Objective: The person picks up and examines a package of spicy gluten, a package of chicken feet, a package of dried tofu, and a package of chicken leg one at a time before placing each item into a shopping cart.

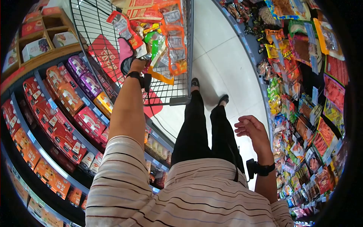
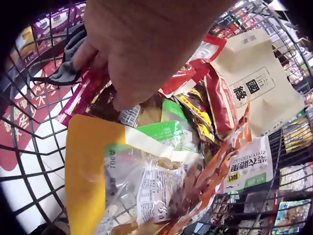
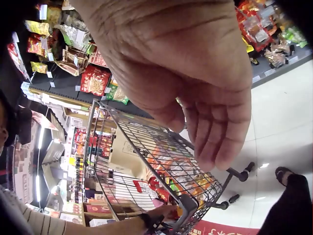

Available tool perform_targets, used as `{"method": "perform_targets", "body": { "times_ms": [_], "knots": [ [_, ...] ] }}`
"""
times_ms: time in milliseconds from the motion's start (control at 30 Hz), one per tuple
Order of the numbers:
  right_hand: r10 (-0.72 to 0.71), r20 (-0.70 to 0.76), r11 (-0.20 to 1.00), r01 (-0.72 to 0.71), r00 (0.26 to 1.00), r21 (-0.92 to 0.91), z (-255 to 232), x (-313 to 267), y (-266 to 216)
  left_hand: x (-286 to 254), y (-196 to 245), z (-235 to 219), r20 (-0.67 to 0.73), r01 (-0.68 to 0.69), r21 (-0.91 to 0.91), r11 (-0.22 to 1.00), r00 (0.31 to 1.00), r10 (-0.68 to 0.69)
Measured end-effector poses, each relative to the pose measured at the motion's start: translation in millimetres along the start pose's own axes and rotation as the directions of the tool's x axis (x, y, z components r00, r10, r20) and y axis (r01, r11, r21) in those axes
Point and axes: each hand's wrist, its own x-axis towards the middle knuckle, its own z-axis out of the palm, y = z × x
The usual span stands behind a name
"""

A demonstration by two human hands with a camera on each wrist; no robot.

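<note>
My left hand (image 1: 138,65) reaches down into a wire shopping cart (image 1: 191,53). In the left wrist view its bent fingers lie against a grey cloth item (image 2: 68,63) with a thin strap, and the thumb points down over shiny packets. Whether the fingers grip the cloth, I cannot tell. Beside this hand, the head view shows a pink piece (image 1: 124,51). Below it lies a clear packet with a yellow edge (image 2: 88,161). My right hand (image 1: 252,130) hangs beside my body, fingers loosely bent, palm bare in the right wrist view.
The cart also carries orange-edged packets (image 1: 176,49), a red packet (image 1: 123,24) and a tan paper bag (image 2: 259,83). Shelves of boxed goods (image 1: 56,117) line the left; bagged snacks (image 1: 298,113) fill the right. Pale floor tiles (image 1: 219,49) run between them.
</note>
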Motion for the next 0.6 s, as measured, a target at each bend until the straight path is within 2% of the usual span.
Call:
{"method": "perform_targets", "body": {
  "times_ms": [67, 200, 267, 333, 400, 500, 567, 600],
  "knots": [
    [0.004, 0.002, 1.0, -0.004, 1.0, 0.007, 2.7, 1.1, 0.8, -3.2, -2.9, -2.3, 0.053, 0.066, -0.051, 0.997, 0.997, -0.063],
    [-0.005, 0.018, 1.0, 0.005, 1.0, -0.008, 8.2, 0.6, 1.4, 16.1, -26.2, 22.2, 0.023, 0.133, -0.303, 0.944, 0.991, -0.132],
    [-0.018, 0.022, 1.0, 0.018, 1.0, -0.011, 6.5, 1.1, 3.1, 15.5, -41.3, 18.8, 0.034, -0.014, -0.195, 0.981, 0.999, 0.021],
    [-0.011, 0.017, 1.0, 0.012, 1.0, -0.011, 6.7, 0.9, 4.1, 2.5, -38.8, 15.2, 0.018, -0.002, -0.213, 0.977, 1.0, 0.006],
    [-0.008, 0.011, 1.0, 0.008, 1.0, -0.008, 6.5, 0.3, 5.0, -6.1, -27.1, 18.6, -0.016, 0.162, -0.357, 0.92, 0.984, -0.18],
    [-0.006, 0.009, 1.0, 0.006, 1.0, -0.009, 5.3, -1.8, 5.6, 52.1, -87.4, 43.7, -0.02, 0.059, -0.298, 0.953, 0.997, -0.068],
    [-0.01, 0.011, 1.0, 0.011, 1.0, -0.017, 7.1, -2.8, 5.6, 72.2, -113.4, 46.8, 0.018, -0.044, -0.215, 0.976, 0.999, 0.049],
    [-0.01, 0.012, 1.0, 0.01, 1.0, -0.011, 8.3, -3.1, 5.7, 72.7, -111.8, 44.8, 0.029, -0.031, -0.215, 0.976, 0.999, 0.038]
  ]
}}
